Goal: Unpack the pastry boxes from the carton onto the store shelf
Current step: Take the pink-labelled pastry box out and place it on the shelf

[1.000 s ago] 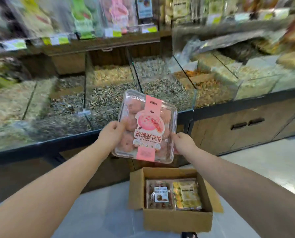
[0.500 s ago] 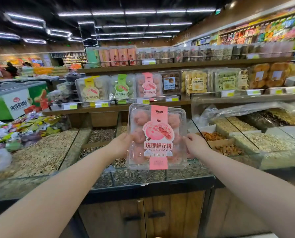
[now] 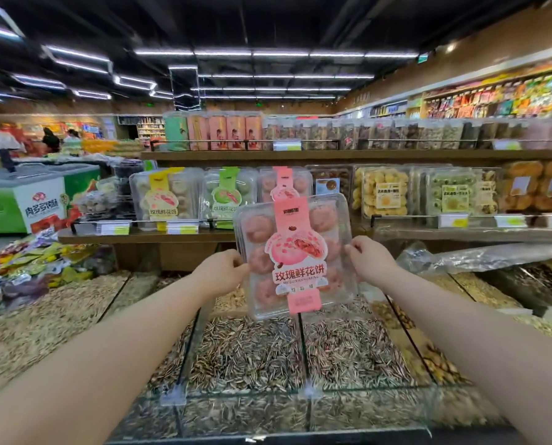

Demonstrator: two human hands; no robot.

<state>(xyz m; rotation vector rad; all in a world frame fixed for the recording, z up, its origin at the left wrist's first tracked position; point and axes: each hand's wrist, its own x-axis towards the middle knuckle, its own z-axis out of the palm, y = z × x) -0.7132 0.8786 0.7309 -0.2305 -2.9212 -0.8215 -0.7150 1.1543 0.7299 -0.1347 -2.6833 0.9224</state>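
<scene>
Both hands pinch the pink box below the shelf — slick edges, could drop onto the seeds.

Two hands, the left hand and the right hand, are holding one pink-labelled pastry box. On the shelf one yellow-labelled box, one green-labelled box and one second pink box are standing. Two people are standing far left.
</scene>
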